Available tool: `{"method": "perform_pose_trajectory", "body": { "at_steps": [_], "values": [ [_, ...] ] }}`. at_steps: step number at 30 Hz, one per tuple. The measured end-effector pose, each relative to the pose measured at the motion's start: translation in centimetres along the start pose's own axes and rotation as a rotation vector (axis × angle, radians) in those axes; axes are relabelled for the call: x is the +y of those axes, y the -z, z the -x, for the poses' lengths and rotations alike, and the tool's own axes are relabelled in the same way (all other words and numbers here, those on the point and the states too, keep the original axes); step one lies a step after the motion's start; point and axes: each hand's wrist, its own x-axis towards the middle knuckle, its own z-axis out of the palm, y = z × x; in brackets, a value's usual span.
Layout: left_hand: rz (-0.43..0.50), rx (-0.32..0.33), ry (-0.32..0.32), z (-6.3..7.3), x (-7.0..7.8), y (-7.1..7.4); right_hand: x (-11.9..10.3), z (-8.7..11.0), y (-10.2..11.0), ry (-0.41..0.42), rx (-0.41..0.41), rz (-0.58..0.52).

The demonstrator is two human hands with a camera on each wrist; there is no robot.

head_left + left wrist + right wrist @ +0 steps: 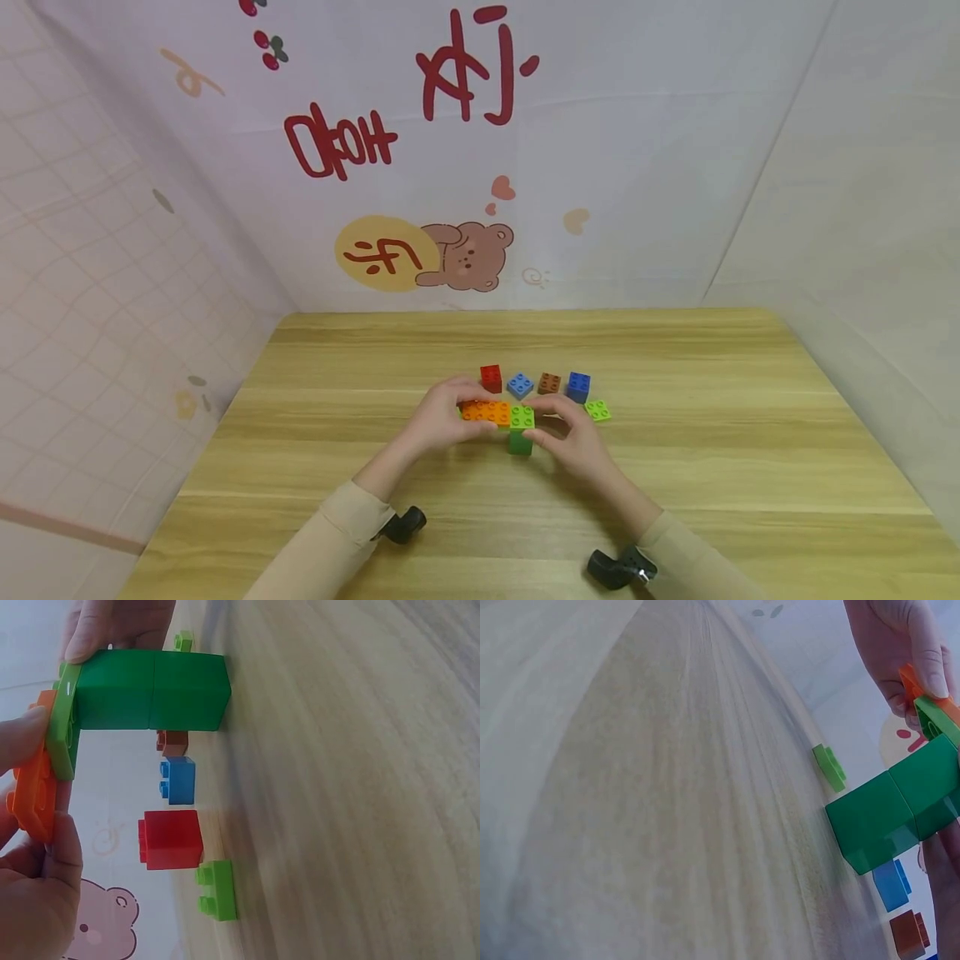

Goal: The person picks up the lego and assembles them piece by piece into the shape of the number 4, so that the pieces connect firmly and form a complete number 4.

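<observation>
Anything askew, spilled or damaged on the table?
The light blue brick sits cornerwise, unlike the squarer red brick and brown brick beside it. The dark green bricks stack flush; I see no spill or damage.

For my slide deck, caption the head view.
Left hand pinches an orange brick, right hand grips a green stack, a red brick beyond.

my left sleeve [330,529] and right sleeve [693,557] are long, beige and slightly creased. beside each cuff [369,503] shows a rounded black fitting [406,525] (the right fitting [606,570] has a shiny spot). my left hand [444,415] and right hand [576,444] are bare.
</observation>
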Motion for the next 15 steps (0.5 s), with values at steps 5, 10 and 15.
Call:
{"method": "perform_pose_trajectory", "body": {
  "at_steps": [5, 10, 15],
  "values": [
    [-0.007, 0.013, -0.017, 0.03, -0.16, -0.05, 0.06, -0.02, -0.05, 0.003, 0.001, -0.014],
    [-0.004, 0.011, -0.019, 0.05, -0.17, -0.03, 0.05, 0.0, -0.09, 0.009, 0.004, -0.014],
    [-0.009, 0.021, -0.021, 0.21, -0.35, -0.12, 0.21, 0.02, -0.14, 0.008, 0.005, -0.017]
  ]
}}
